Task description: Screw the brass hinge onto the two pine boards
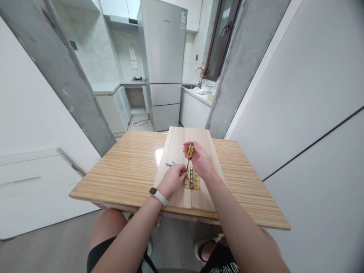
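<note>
A yellow and black screwdriver is in my right hand, its shaft pointing down at the left leaf of a brass hinge. The hinge lies opened flat across the seam between two pale wooden boards. My left hand is pinched close to the screwdriver's tip at the hinge's upper left; whatever is between those fingertips is too small and covered to make out. Several loose screws lie on the left board just beyond my left hand.
The boards rest on a striped wooden table with angled corners. A silver fridge stands beyond it, with a sink tap to its right and a counter to its left. White panels flank both sides.
</note>
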Tool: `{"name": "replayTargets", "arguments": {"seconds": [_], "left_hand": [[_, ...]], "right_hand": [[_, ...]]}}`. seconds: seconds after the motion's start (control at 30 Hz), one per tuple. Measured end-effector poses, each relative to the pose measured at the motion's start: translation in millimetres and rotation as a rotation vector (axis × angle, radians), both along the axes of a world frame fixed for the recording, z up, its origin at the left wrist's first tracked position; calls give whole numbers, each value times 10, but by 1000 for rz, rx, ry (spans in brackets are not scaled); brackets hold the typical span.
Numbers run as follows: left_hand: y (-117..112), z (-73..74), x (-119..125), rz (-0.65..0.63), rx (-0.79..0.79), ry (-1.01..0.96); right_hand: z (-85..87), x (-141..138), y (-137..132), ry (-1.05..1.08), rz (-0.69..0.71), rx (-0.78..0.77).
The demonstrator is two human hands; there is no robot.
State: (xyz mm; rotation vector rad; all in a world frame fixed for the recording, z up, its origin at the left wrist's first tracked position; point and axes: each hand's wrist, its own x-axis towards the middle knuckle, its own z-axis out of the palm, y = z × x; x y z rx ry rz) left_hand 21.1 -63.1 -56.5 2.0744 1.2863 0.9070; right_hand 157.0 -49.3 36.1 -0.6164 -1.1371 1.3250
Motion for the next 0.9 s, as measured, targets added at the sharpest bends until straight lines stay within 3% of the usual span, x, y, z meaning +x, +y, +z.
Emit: {"name": "replayTargets", "arguments": {"seconds": [0.67, 0.9], "left_hand": [[-12, 15, -2, 4, -10, 3], [9, 123, -92, -33, -90, -190]], "right_hand": [[-43, 4, -2, -41, -49, 30], [-19, 46, 5, -140, -105, 87]]}}
